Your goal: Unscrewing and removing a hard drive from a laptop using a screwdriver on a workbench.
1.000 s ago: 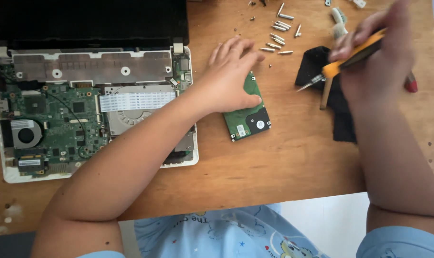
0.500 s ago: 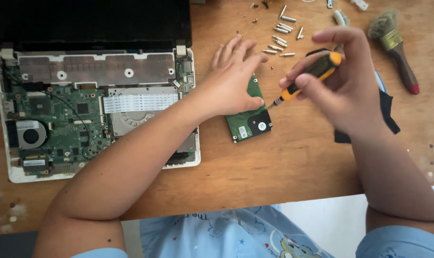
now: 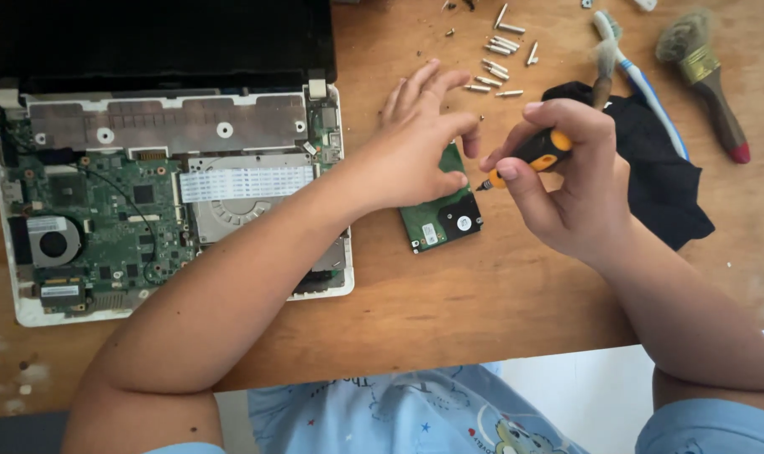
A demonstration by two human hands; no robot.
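Note:
A green hard drive board (image 3: 443,220) lies on the wooden table (image 3: 483,303) just right of an opened laptop (image 3: 147,210). My left hand (image 3: 416,143) rests flat on the drive's upper left part and pins it down. My right hand (image 3: 567,181) grips a small orange and black screwdriver (image 3: 533,155), its tip pointing left toward the drive's top right corner, close to my left thumb.
Several loose screws (image 3: 495,59) lie behind my hands. A black cloth (image 3: 659,168), a toothbrush (image 3: 642,80) and a paintbrush with a red handle (image 3: 706,80) sit at the right. The laptop's bare green circuit board and fan (image 3: 54,244) fill the left.
My right hand has carried the screwdriver from the right, over the black cloth, leftward to the drive. The left hand has stayed on the drive.

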